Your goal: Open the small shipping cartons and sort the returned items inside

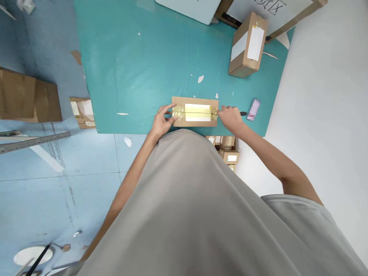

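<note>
A small cardboard box (179, 122) lies flat near the front edge of the table, its seam running left to right under clear tape. A white label (197, 118) with a yellowish sheen covers the middle of its top. My left hand (163, 122) grips the box's left end, thumb and fingers on it. At the opposite end, my right hand (230, 118) is closed in a fist around a black-handled tool (243, 113). Only the rear of its handle sticks out behind the fist; the working end is hidden or too small to make out.
The green table (138, 69) carries paper scraps and a blurred pinkish object (253, 110) on the right. A taller labelled box (244, 48) stands at the back right near a white bin (189, 9). More boxes (230, 157) sit below the front edge; a large carton (28, 96) is left.
</note>
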### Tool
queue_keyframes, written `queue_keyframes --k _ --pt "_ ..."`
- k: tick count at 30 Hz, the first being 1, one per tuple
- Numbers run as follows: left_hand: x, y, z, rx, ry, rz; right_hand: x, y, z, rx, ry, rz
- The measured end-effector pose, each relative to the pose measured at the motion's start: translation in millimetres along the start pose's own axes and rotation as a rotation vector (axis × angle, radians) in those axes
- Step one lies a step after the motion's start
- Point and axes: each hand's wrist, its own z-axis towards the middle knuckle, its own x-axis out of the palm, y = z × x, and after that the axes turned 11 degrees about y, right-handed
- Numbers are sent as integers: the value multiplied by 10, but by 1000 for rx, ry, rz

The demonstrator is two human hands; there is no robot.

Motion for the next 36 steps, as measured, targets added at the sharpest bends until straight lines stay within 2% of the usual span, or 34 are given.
queue_keyframes --k 3,8,11,14,16,19,23,25,27,30,33,36 --pt "27 -9 4 -17 -13 1 137 -357 -149 29 17 20" --pt "32 -9 -14 -27 -50 -14 262 -594 -233 -5 -41 127" --pt "-55 62 -65 -45 -102 -9 398 -873 -279 -61 -145 360" --pt "-200 161 -140 -68 -157 -8 634 -1061 -186 -45 -326 784" --pt "-304 214 -185 -88 -188 -16 816 -973 -2 15 -364 1122" --pt "-460 261 -234 -110 -216 -5 1040 -514 347 87 -272 1517" --pt "-683 330 -271 -138 -246 70 1126 196 626 47 -151 1725" --pt "-780 387 -265 -153 -258 99 1084 395 634 41 -144 1780" --pt "-820 447 -216 -167 -259 115 1012 460 566 36 -195 1815" --pt "-678 503 -26 -177 -227 111 872 364 365 23 -357 1751" --pt "-293 485 259 -171 -143 74 719 175 141 74 -468 1576" --pt "99 410 488 -181 13 25 594 31 -1 121 -510 1413"
